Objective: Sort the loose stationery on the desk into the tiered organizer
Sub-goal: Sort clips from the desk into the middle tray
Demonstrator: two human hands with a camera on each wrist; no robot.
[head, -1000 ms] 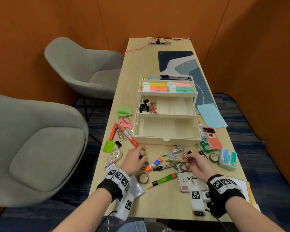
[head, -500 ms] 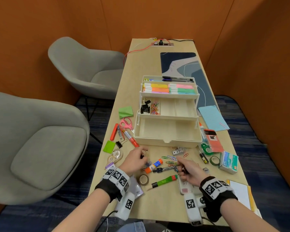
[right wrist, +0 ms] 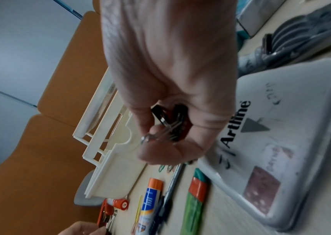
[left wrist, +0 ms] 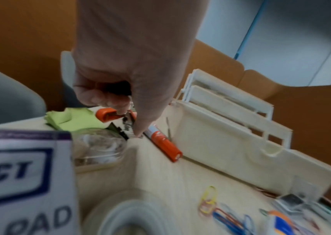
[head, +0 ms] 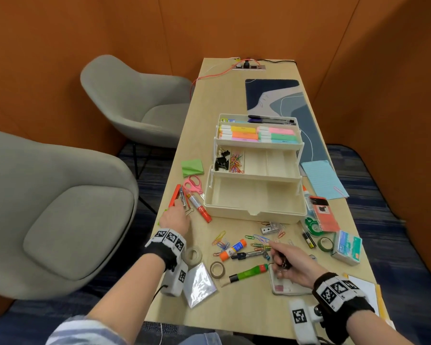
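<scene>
The cream tiered organizer (head: 254, 205) stands open mid-desk; its middle tier holds black binder clips (head: 221, 160) and coloured paper clips (head: 236, 163). My left hand (head: 181, 211) is at the desk's left edge beside the orange cutter (head: 174, 195) and red marker (head: 199, 207). In the left wrist view its curled fingers (left wrist: 118, 109) hold something dark and pinch a binder clip (left wrist: 129, 125) lying there. My right hand (head: 279, 261) hovers over the Artline stamp pad (head: 288, 286), and its curled fingers grip black binder clips (right wrist: 169, 120). Loose paper clips (head: 260, 241) lie in front of the organizer.
A glue stick (head: 233, 249), a green marker (head: 246, 272), tape rolls (head: 217, 269), pink scissors (head: 193, 185), green sticky notes (head: 192, 167), a staple box (head: 346, 247) and blue paper (head: 322, 179) lie around the organizer. Grey chairs (head: 72, 220) stand left of the desk.
My left hand has moved left, from the middle of the desk to the clip by the orange cutter. My right hand has drawn back over the stamp pad, still holding its clips.
</scene>
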